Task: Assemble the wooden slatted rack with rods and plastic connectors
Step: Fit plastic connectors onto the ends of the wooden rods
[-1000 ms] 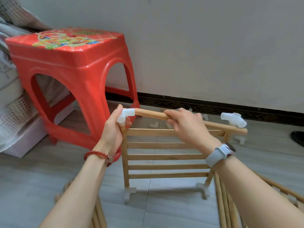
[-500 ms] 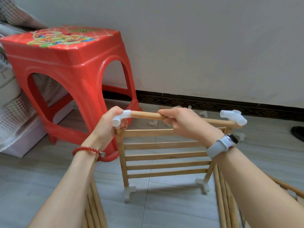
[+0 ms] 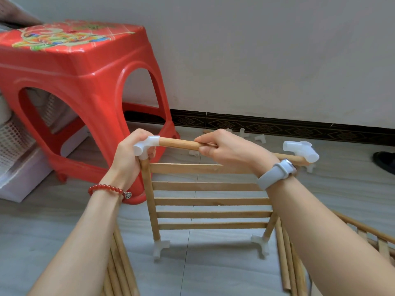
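A red plastic stool with a printed flower top [image 3: 81, 67] is standing at the left by the wall, now filling more of the view than a second ago. Just right of it the left hand [image 3: 128, 159], a red bead bracelet [image 3: 106, 188] on its wrist, is curling its grip round the white plastic corner connector [image 3: 147, 146] capping the left post of the upright wooden slatted rack panel [image 3: 211, 201], as before. The round wooden top rod [image 3: 179, 144] is sitting pushed into that connector, and the right hand [image 3: 230, 150], wearing a grey-strapped watch [image 3: 277, 173], is closing its grip on the rod near the middle, same hold as earlier. At the rod's far right end another white plastic connector [image 3: 301, 151] is sitting on the corner. The panel is standing on white feet on the grey tiled floor [image 3: 213, 270], loose wooden rods [image 3: 288, 263] lying beside it at right
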Available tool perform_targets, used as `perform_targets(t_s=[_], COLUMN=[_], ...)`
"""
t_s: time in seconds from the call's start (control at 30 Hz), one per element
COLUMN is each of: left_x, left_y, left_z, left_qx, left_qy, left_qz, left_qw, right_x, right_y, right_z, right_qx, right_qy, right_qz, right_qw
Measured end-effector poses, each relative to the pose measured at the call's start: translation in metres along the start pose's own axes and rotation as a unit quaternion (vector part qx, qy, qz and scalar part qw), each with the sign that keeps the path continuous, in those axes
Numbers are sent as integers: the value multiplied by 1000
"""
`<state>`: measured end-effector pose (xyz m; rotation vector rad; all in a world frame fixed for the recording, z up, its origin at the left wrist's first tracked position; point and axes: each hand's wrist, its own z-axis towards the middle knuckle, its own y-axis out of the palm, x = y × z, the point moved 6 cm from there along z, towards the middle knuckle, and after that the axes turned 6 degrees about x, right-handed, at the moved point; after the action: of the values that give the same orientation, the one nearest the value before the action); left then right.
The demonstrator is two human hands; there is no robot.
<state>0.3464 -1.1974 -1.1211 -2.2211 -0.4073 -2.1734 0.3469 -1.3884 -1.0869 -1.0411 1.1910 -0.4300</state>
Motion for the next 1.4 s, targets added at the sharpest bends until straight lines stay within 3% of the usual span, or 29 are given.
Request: perform_targets(t_s=[0.2,0.4,0.5,0.63,0.83,1.03,1.13,1.3,1.4], left_x=[1,-3,-2,4,12,4,-3,0,-3], left_y=[-1,-13,-15,-13,1,6,9,9,5], left_z=[-6,-6,-6,-7,-13,-9,-5,-6,0], left_qx=[172,230,220,174,87,40,39,167,185], left_qy=[107,110,100,98,123,99,88,114,78], left_qz=[31,30,13,7,13,36,48,50,103], left_qw=[979,966,970,980,989,994,994,978,974], right_x=[-8,-2,-4,-9,-9,0,6,4,5], right_y=[5,21,18,11,2,-7,-1,4,5], right_z=[-2,-10,-20,-25,-17,-9,-11,-15,-16], right_qx=[105,268,333,319,130,8,29,134,177], right_qy=[-9,-54,-92,-100,-47,10,21,-18,-46], right_qz=[-132,-212,-218,-223,-148,-10,-38,-154,-174], right_qw=[986,938,913,916,979,1000,999,979,968])
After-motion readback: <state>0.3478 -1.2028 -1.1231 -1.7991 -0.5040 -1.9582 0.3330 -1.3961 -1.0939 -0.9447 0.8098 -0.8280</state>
